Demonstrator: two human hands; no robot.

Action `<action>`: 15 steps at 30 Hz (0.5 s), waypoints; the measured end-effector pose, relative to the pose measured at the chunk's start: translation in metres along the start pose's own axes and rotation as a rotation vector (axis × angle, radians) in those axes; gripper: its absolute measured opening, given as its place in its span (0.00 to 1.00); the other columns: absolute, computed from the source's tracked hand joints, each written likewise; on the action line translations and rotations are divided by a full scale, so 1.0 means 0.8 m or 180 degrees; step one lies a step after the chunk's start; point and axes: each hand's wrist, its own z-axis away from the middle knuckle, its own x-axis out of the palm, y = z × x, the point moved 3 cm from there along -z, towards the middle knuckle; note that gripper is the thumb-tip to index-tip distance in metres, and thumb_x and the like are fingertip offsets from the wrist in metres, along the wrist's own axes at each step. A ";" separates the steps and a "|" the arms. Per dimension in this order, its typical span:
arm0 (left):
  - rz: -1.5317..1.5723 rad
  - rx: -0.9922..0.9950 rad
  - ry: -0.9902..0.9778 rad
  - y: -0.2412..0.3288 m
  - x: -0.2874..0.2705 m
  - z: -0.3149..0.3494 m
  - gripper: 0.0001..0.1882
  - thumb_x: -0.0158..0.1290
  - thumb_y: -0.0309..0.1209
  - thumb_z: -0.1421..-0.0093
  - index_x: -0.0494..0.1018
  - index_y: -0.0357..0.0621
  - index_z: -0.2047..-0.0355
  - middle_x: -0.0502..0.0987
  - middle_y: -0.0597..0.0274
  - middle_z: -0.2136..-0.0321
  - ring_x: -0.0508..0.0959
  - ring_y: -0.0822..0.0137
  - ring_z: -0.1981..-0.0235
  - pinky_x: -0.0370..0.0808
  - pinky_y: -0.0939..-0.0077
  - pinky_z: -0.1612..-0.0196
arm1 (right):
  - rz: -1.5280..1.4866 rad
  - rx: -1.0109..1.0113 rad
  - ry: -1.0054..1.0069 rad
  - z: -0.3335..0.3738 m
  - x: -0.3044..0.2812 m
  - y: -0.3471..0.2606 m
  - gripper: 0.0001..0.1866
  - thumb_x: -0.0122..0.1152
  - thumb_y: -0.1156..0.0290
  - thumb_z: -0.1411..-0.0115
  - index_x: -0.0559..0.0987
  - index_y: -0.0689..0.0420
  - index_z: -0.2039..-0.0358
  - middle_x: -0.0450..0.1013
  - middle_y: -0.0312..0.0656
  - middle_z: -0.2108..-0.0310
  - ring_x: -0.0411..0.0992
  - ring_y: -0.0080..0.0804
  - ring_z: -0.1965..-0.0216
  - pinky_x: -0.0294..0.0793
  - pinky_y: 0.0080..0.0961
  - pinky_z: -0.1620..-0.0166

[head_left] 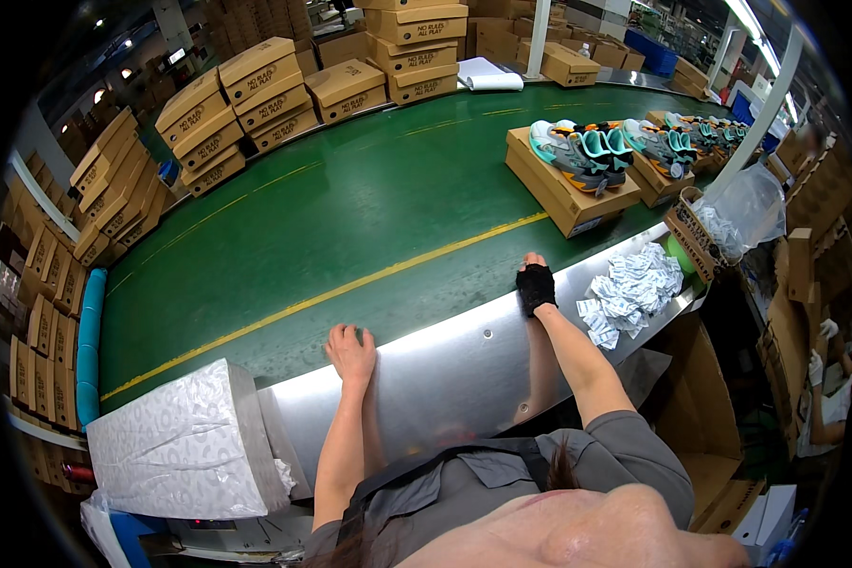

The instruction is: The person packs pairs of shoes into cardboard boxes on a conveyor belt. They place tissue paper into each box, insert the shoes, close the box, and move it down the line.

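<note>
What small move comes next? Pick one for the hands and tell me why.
Probably reach the right hand forward to the nearest shoebox, the one with sneakers on top. Neither that hand nor the left hand visibly holds anything, the gloved right one is closer, and a strip of green conveyor belt appears to be all that separates it from the box.

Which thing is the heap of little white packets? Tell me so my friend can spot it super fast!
Find the wide green belt, then the shiny metal ledge along its near edge. Follow the ledge right, past the right hand in its black fingerless glove. Beside a brown box with a clear plastic bag, the little white packets are the only loose, jumbled heap.
</note>
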 end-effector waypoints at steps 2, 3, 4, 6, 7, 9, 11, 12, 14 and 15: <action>-0.0012 0.0033 0.0051 -0.002 0.002 0.000 0.15 0.51 0.35 0.50 0.73 0.35 0.67 0.70 0.50 0.60 0.67 0.54 0.55 0.60 0.62 0.50 | 0.0034 -0.0005 -0.0002 0.000 0.001 0.000 0.11 0.49 0.73 0.51 0.67 0.59 0.65 0.66 0.52 0.64 0.67 0.51 0.63 0.68 0.41 0.61; -0.0004 0.0046 0.0055 -0.002 0.002 0.000 0.15 0.51 0.35 0.50 0.73 0.35 0.67 0.70 0.50 0.60 0.67 0.54 0.55 0.60 0.62 0.51 | 0.0068 0.0022 -0.0017 0.000 0.001 0.001 0.11 0.49 0.73 0.51 0.67 0.58 0.65 0.66 0.52 0.64 0.67 0.51 0.63 0.68 0.41 0.61; 0.0003 0.0059 0.0059 -0.003 0.002 0.000 0.15 0.51 0.35 0.50 0.73 0.35 0.67 0.70 0.50 0.60 0.67 0.54 0.55 0.60 0.62 0.51 | 0.0102 0.0049 -0.0032 0.000 0.002 0.001 0.11 0.49 0.73 0.51 0.67 0.58 0.65 0.66 0.51 0.64 0.67 0.51 0.63 0.68 0.41 0.61; 0.0007 0.0079 0.0072 -0.002 0.002 0.000 0.15 0.51 0.35 0.50 0.73 0.35 0.67 0.70 0.50 0.60 0.68 0.54 0.56 0.61 0.62 0.51 | 0.0058 0.0039 -0.0027 0.000 0.000 0.000 0.11 0.49 0.73 0.51 0.67 0.58 0.64 0.66 0.51 0.65 0.67 0.51 0.63 0.68 0.41 0.61; 0.0003 0.0087 0.0079 -0.002 0.001 0.000 0.15 0.51 0.35 0.50 0.73 0.35 0.67 0.70 0.50 0.61 0.68 0.54 0.56 0.61 0.62 0.51 | 0.0037 0.0034 -0.0025 0.001 0.000 -0.001 0.11 0.49 0.73 0.51 0.67 0.58 0.64 0.66 0.51 0.65 0.67 0.51 0.63 0.68 0.41 0.61; 0.0023 0.0104 0.0093 -0.002 0.002 0.000 0.14 0.51 0.34 0.50 0.73 0.35 0.68 0.70 0.51 0.61 0.68 0.55 0.56 0.60 0.62 0.52 | 0.0011 0.0051 -0.0023 0.001 0.000 0.000 0.11 0.49 0.73 0.50 0.67 0.58 0.64 0.66 0.51 0.64 0.67 0.51 0.63 0.69 0.41 0.61; 0.0067 0.0123 0.0107 -0.004 0.004 0.000 0.14 0.51 0.34 0.50 0.73 0.35 0.68 0.69 0.52 0.63 0.67 0.57 0.56 0.59 0.63 0.52 | -0.0002 0.0054 -0.0021 0.001 0.000 0.000 0.11 0.49 0.73 0.50 0.67 0.58 0.64 0.66 0.51 0.64 0.67 0.51 0.63 0.69 0.40 0.61; 0.0059 0.0127 0.0123 -0.004 0.005 0.001 0.14 0.51 0.34 0.50 0.73 0.35 0.68 0.69 0.52 0.63 0.67 0.57 0.56 0.59 0.63 0.52 | -0.0003 0.0048 -0.0021 0.001 0.000 0.001 0.11 0.49 0.73 0.50 0.67 0.58 0.64 0.66 0.51 0.64 0.67 0.51 0.63 0.69 0.40 0.62; 0.0042 0.0135 0.0155 -0.004 0.005 0.001 0.14 0.51 0.34 0.51 0.73 0.35 0.68 0.69 0.53 0.63 0.67 0.57 0.57 0.59 0.63 0.52 | 0.0002 0.0072 -0.0037 0.001 -0.001 -0.001 0.11 0.49 0.73 0.50 0.67 0.58 0.64 0.66 0.51 0.64 0.67 0.51 0.63 0.69 0.41 0.62; 0.0040 0.0137 0.0160 -0.005 0.005 0.001 0.14 0.51 0.34 0.51 0.73 0.35 0.68 0.69 0.53 0.63 0.67 0.57 0.57 0.59 0.63 0.52 | 0.0009 0.0102 -0.0054 0.001 -0.002 -0.004 0.11 0.49 0.73 0.50 0.67 0.58 0.64 0.66 0.51 0.64 0.67 0.51 0.63 0.69 0.41 0.62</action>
